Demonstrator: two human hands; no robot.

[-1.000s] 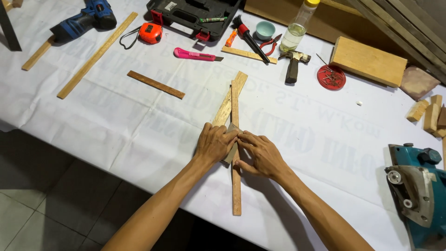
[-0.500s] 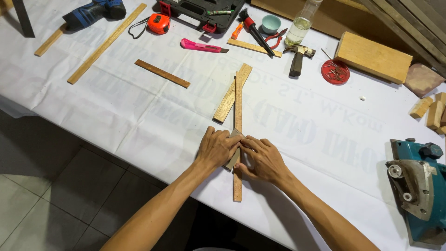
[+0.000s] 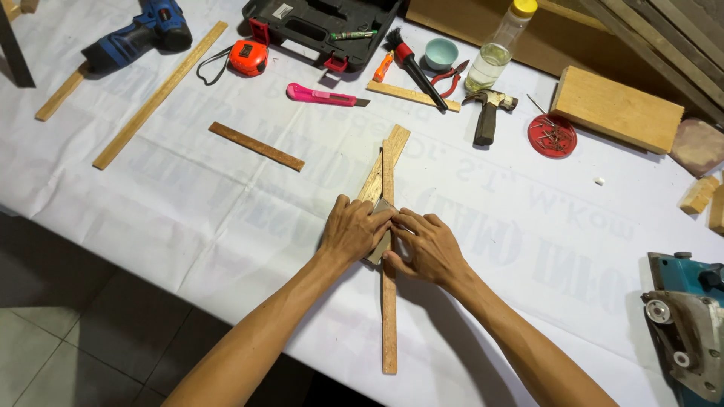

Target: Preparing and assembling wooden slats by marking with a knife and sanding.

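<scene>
Two thin wooden strips cross on the white-covered table. The long strip (image 3: 388,316) runs straight toward me; the shorter strip (image 3: 385,162) leans across it. My left hand (image 3: 353,230) and my right hand (image 3: 426,247) press down together where the strips cross. Between the fingertips shows a small grey-brown piece (image 3: 383,207); what it is I cannot tell. Both hands have fingers curled on the wood.
Around the back lie a blue drill (image 3: 139,34), long wood strips (image 3: 160,94), a dark strip (image 3: 256,146), an orange tape measure (image 3: 247,56), a pink utility knife (image 3: 324,96), a hammer (image 3: 489,117), a red lid of nails (image 3: 553,136), a wood block (image 3: 617,108). A teal power saw (image 3: 690,332) sits right.
The view has shifted slightly, so the table sits a little differently in frame. My hands have stayed pressed on the crossing strips, with only small finger movement.
</scene>
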